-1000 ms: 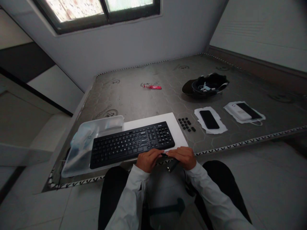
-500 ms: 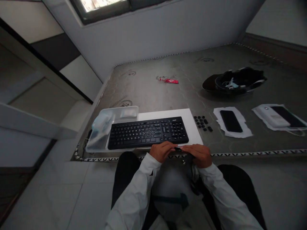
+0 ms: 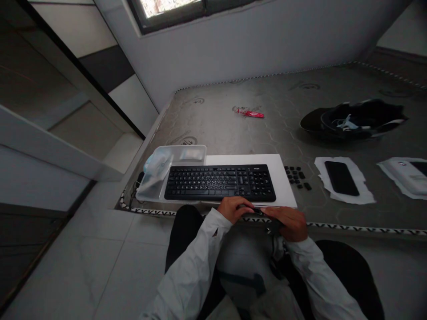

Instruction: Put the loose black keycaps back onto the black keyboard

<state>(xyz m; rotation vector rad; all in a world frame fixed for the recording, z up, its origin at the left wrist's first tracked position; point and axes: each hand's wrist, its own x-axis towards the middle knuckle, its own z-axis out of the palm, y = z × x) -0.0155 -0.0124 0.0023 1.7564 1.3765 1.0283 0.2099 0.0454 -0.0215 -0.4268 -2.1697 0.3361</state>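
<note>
Between my fingertips is a small black keycap (image 3: 258, 211), pinched from both sides just in front of the keyboard. My left hand (image 3: 233, 209) is closed at its left end, thumb and fingers together. My right hand (image 3: 289, 221) grips it from the right, fingers pressed together. Something dark grey and soft-looking, perhaps cloth, hangs under my right palm; its kind is unclear. The black keyboard (image 3: 218, 182) lies flat on a white board (image 3: 278, 178) beyond my hands. Several loose black keycaps (image 3: 296, 176) lie in rows right of the board.
A clear plastic tray (image 3: 151, 191) with bags sits left of the keyboard. To the right lie a black phone (image 3: 341, 178) on white paper and a white box (image 3: 405, 175). A dark helmet (image 3: 353, 124) and a red packet (image 3: 251, 114) are farther back on the grey mattress (image 3: 227, 135).
My view has turned slightly left, so everything sits farther right in the picture. Both hands keep their pinch on the keycap, with only slight finger movement.
</note>
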